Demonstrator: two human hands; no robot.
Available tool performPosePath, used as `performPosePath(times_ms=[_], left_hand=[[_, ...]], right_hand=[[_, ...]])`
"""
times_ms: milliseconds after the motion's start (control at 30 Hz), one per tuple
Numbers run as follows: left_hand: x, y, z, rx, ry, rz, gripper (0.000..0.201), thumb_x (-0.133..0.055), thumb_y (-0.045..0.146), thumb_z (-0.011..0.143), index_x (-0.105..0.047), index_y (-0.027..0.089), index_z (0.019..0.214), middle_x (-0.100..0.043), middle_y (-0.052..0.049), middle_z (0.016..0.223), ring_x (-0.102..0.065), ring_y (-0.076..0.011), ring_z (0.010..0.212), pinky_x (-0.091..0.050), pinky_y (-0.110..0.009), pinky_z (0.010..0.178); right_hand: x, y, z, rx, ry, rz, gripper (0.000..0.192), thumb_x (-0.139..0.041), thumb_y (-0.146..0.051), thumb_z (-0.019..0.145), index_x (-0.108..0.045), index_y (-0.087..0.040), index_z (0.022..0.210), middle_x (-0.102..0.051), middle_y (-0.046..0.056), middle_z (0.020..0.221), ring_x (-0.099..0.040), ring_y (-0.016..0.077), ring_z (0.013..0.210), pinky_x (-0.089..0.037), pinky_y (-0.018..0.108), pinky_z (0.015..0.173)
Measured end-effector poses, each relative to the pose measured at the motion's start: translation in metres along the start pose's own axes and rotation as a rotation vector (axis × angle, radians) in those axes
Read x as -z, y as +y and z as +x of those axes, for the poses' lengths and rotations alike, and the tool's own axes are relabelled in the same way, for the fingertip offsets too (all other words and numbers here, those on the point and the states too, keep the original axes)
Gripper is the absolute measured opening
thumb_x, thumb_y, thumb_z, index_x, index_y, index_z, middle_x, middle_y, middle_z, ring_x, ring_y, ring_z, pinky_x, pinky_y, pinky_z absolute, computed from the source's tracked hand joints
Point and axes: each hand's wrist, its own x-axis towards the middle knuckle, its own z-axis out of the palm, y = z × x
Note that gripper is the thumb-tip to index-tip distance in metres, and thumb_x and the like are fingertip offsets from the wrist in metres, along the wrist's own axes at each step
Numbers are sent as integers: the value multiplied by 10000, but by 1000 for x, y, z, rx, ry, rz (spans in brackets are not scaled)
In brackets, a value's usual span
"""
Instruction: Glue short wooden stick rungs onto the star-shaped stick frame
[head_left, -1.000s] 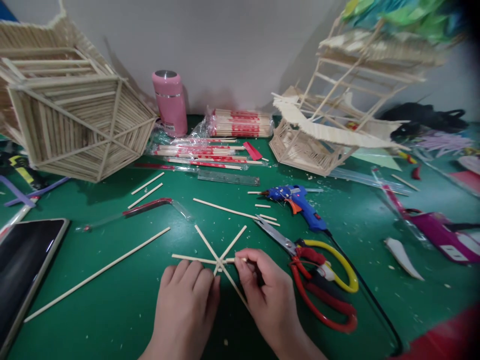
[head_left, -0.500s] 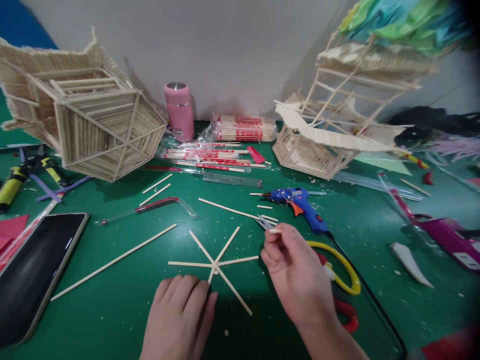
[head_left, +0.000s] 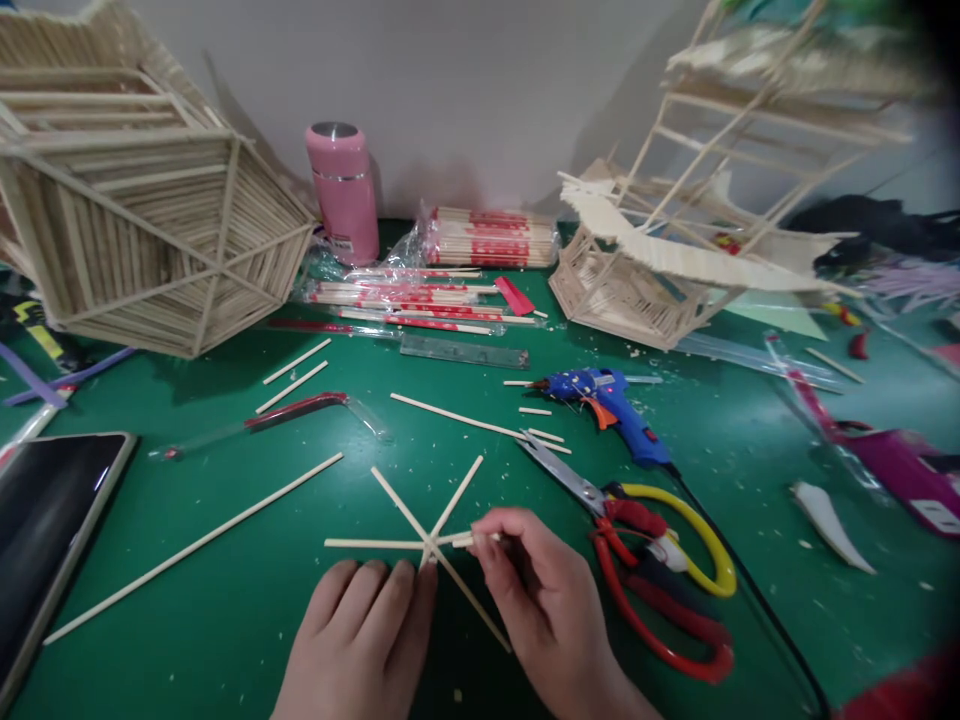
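Observation:
A six-armed star of thin wooden sticks (head_left: 430, 543) lies flat on the green table (head_left: 225, 585). My left hand (head_left: 356, 630), fingers pressed together, covers its lower-left arm and holds it down near the centre. Between the thumb and fingertips of my right hand (head_left: 544, 605) is a short stick piece (head_left: 462, 543), lying along the star's right arm close to the centre. The fingers hide the outer part of that arm. Red-and-yellow-handled scissors (head_left: 574, 480) lie just right of my right hand, blades parted slightly.
A blue glue gun (head_left: 622, 410) lies behind the scissors, its black cord running down right. Two stick models (head_left: 217, 270) (head_left: 637, 290) stand at the back. Between them are a pink flask (head_left: 345, 200) and packs of sticks (head_left: 491, 240). A phone (head_left: 60, 530) lies left.
My right hand has moved left and down from beside the scissors, bringing the short stick piece to the star's right arm. My left hand stays on the star. The view has shifted slightly.

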Motion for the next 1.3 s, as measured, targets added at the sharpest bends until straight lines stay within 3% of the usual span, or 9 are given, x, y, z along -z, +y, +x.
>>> performPosePath(times_ms=[367, 567, 1300], left_hand=[[1, 0, 4, 20, 16, -35, 255, -405, 99, 854, -616, 158, 984, -674, -26, 843, -561, -163, 735, -413, -319, 699], [1, -2, 3, 2, 1, -18, 286, -402, 127, 845, -625, 220, 997, -674, -18, 859, -576, -150, 742, -448, -289, 688], [-1, 3, 2, 10, 3, 11, 260, -415, 115, 848, -621, 185, 991, -656, -28, 874, -554, -166, 772, -399, -320, 738]], right_hand=[[-5, 3, 2, 154, -43, -112, 140, -459, -81, 816, -488, -209, 866, -585, -12, 713, -572, 101, 627, -461, 185, 575], [-6, 3, 4, 168, -78, -144, 132, -455, -92, 819, -496, -211, 859, -604, -1, 716, -578, 118, 632, -461, 207, 568], [-8, 2, 2, 174, -75, -201, 116, -451, -105, 825, -493, -212, 832, -602, 2, 700, -573, 131, 626, -454, 228, 576]])
